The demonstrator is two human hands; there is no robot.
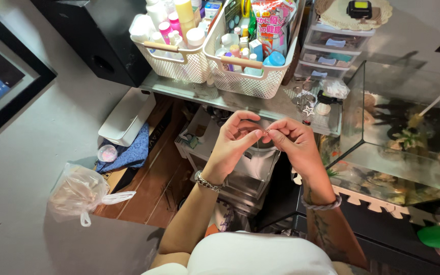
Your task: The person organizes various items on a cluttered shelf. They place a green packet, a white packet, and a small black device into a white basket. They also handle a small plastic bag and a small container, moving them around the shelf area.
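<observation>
Silvery small metal piece (267,132), probably light and slippery: left hand (231,147) and right hand (294,144) are pinching it between fingertips.

White baskets (240,81) of bottles, glass fish tank (403,127), plastic bag (80,193), possibly crumpled

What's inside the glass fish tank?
The fish tank holds water, dark decorations and a small green plant. Its bottom is murky with reflections, so any fish stay hidden.
</observation>
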